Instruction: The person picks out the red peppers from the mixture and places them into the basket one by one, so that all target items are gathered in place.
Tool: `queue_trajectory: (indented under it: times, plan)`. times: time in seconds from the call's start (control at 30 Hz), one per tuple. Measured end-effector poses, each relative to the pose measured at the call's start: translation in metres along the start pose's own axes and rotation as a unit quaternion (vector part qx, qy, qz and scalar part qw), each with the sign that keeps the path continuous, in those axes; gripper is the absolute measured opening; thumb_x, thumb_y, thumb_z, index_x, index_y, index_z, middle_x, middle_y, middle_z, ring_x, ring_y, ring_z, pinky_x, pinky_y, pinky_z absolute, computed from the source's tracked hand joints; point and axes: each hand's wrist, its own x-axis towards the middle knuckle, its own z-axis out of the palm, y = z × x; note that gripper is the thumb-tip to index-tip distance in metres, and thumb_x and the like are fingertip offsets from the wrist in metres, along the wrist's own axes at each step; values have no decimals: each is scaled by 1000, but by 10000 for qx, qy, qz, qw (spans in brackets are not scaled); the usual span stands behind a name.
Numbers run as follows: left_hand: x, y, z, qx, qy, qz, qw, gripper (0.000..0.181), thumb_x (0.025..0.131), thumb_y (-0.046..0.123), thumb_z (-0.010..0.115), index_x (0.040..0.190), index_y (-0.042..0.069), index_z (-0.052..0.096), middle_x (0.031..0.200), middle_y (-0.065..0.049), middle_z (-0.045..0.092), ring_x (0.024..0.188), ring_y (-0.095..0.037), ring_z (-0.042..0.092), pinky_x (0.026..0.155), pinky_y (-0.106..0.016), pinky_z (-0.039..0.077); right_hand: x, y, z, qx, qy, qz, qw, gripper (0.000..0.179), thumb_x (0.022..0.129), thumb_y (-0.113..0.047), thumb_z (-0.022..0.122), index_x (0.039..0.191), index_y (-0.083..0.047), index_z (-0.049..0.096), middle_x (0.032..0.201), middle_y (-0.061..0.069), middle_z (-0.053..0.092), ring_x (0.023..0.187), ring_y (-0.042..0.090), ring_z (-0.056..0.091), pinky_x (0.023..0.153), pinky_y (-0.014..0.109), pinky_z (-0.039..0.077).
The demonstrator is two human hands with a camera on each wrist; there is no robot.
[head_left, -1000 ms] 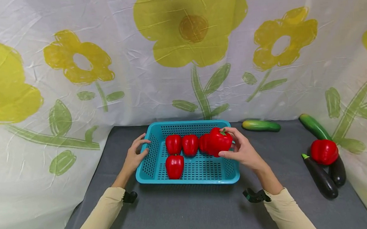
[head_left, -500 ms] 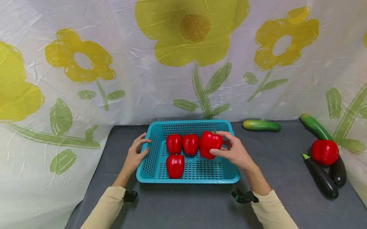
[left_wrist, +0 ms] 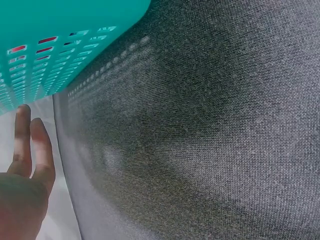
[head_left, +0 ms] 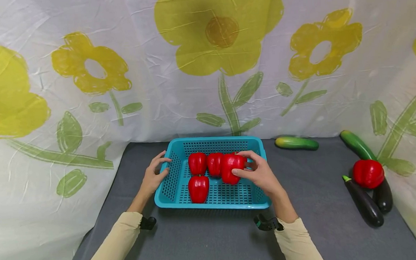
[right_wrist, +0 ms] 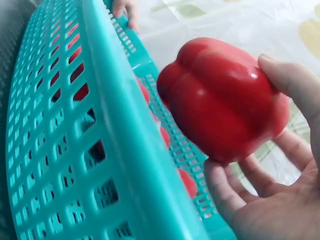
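Observation:
My right hand [head_left: 258,172] holds a red bell pepper [head_left: 231,169] between thumb and fingers over the right half of the blue basket [head_left: 212,208]. The right wrist view shows this pepper large, above the rim, its lobed end facing the basket. Three more red peppers show inside: one at the back left [head_left: 197,163], one beside it [head_left: 214,164] partly overlapped by the held pepper, and one at the front [head_left: 199,189]. My left hand [head_left: 153,177] rests at the basket's left rim, fingers spread; in the left wrist view two fingers extend beside the perforated wall [left_wrist: 45,60].
A cucumber [head_left: 296,143] lies behind and right of the basket. Farther right sit another cucumber [head_left: 357,144], a red bell pepper [head_left: 368,173] and two eggplants, one in front [head_left: 363,202] and one partly hidden [head_left: 383,195]. A flowered curtain [head_left: 224,105] hangs behind the dark table.
My right hand has carried the pepper leftward and a little toward me, from the basket's right side toward its middle. It now hides a pepper that showed earlier. My left hand stays put.

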Motion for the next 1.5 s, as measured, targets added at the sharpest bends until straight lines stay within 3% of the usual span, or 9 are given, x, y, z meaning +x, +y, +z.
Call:
queue_trajectory:
  times: [0.23,0.5,0.87,1.0,1.13,1.23,1.5]
  plan:
    - [-1,4,1,28,12,95,10000,28,95,-15,55,123,-18,58,153,-34,32,136,-58,30,94,-71,36,3,2,9,-211,149,349,9991,52,88,-18,81,136,-9,60,133,13,57,116,39,54,86,56,52]
    - [-1,8,2,85,21,65,9999,28,94,-16,55,122,-19,57,152,-36,32,136,-58,31,94,-69,37,6,9,18,0,-192,224,9996,50,90,-11,77,136,-4,59,132,15,58,111,37,59,87,55,53]
    - [-1,7,2,36,19,46,10000,28,95,-15,55,122,-19,58,153,-35,31,136,-59,30,95,-72,35,8,12,23,-305,-299,478,9979,49,89,-9,78,133,-1,60,131,18,57,108,35,59,80,43,57]
    - [0,-3,2,-2,63,81,9999,28,94,-15,56,122,-17,58,153,-34,32,136,-58,31,94,-73,35,10,15,26,-381,-430,532,9969,50,88,-6,78,133,2,58,134,21,54,110,38,58,80,44,57]
    - [1,-25,2,20,139,181,9997,29,95,-13,56,124,-13,60,155,-28,33,138,-52,33,94,-70,37,13,15,29,-540,-512,598,9954,53,87,-2,77,135,6,56,135,24,53,115,42,55,81,46,56]
    - [1,-36,2,44,160,225,9996,29,96,-10,57,125,-10,61,157,-25,33,140,-48,34,94,-68,38,14,15,32,-673,-524,700,9939,53,85,-5,80,133,3,59,129,20,57,113,41,56,81,45,56]
    - [2,-40,1,120,146,149,9997,27,98,-7,56,125,-8,61,157,-24,33,140,-45,35,94,-66,39,14,20,38,-902,-511,837,9911,48,82,-10,85,125,-1,64,122,14,61,107,35,59,77,42,57]
